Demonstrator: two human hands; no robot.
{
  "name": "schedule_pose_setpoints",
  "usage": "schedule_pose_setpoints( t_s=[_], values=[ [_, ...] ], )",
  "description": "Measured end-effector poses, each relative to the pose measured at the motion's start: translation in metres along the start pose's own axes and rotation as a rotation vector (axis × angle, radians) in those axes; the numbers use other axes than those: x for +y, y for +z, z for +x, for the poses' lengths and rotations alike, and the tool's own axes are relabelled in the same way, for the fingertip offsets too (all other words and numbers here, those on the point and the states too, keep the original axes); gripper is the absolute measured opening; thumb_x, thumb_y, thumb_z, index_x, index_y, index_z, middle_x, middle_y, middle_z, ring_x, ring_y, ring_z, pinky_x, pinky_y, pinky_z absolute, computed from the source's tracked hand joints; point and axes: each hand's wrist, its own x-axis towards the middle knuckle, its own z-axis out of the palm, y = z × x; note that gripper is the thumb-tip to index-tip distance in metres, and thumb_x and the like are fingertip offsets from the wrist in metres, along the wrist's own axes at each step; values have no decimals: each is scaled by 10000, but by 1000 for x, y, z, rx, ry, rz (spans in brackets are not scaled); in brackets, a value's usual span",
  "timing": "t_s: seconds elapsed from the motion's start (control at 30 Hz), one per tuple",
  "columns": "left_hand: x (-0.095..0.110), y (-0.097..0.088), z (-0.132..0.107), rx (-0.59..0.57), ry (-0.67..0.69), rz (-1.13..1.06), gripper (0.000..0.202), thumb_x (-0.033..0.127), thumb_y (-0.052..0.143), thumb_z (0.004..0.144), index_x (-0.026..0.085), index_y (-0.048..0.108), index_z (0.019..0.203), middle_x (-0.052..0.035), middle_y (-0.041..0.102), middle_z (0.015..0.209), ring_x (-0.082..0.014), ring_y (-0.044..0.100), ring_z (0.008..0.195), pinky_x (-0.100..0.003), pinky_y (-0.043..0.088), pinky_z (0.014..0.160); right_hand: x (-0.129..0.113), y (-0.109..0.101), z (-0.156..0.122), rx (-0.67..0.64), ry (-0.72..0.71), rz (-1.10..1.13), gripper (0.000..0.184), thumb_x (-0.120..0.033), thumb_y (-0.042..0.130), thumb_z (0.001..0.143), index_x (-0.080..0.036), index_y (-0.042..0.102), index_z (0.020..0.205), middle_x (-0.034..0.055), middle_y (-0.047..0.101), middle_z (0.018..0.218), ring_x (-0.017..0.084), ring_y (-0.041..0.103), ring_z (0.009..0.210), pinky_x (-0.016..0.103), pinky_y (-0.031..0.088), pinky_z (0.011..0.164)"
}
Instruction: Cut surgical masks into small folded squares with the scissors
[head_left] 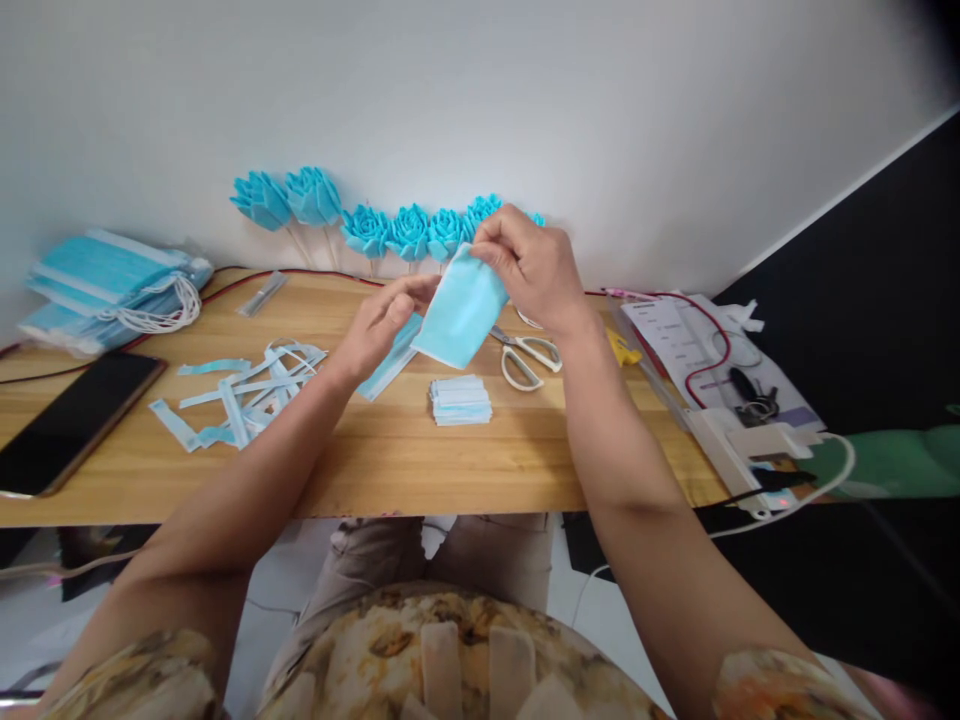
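My right hand (529, 262) pinches the top edge of a light blue piece of mask fabric (461, 310), which hangs above the wooden table (375, 470). My left hand (386, 320) has its fingers curled on the left side of that fabric, with a blue strip (386, 370) slanting down beneath it. Below the fabric, a small stack of cut blue pieces (460, 400) lies on the table. White-handled scissors (529, 357) lie just right of the fabric, under my right wrist.
Several blue fabric flowers (367, 228) on sticks lean against the wall. Cut blue strips (240, 395) lie at the left, beside a black phone (71, 420) and a stack of blue face masks (112, 285). Papers, a red cable, keys and a white power strip (750, 445) fill the right end.
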Motion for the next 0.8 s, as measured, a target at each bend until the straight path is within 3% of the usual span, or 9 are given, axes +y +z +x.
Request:
schedule_pose_setpoints(
  t_s=[0.1, 0.37, 0.57, 0.8],
  values=[
    [8, -3, 0, 56, -30, 42, 708, 810, 618, 808, 163, 733, 1072, -95, 742, 1048, -263, 674, 1058, -340, 521, 910, -13, 11, -1, -70, -37, -47, 318, -464, 438, 1063, -242, 654, 994, -1, 699, 837, 152, 621, 723, 291, 422, 666],
    [11, 2, -3, 71, -155, 78, 538, 698, 737, 775, 162, 700, 767, -5, 628, 690, -150, 577, 693, -252, 444, 611, -22, 39, -4, -106, -121, -89, 363, -519, 429, 1059, -246, 663, 1011, 5, 707, 847, 159, 639, 756, 282, 411, 669],
    [4, 5, -3, 6, -210, 27, 481, 629, 800, 740, 154, 726, 762, -5, 637, 677, -143, 563, 634, -264, 425, 579, -9, 20, -1, -37, -42, -61, 519, -640, 313, 1051, -246, 651, 1031, 20, 684, 851, 170, 650, 780, 299, 453, 706],
    [-4, 5, -1, -66, -149, 84, 421, 550, 803, 768, 177, 665, 630, -5, 626, 622, -122, 521, 594, -255, 391, 565, 0, -8, -1, 39, 68, -68, 596, -752, 269, 984, -296, 654, 987, 48, 705, 850, 208, 618, 723, 359, 492, 730]
  ],
)
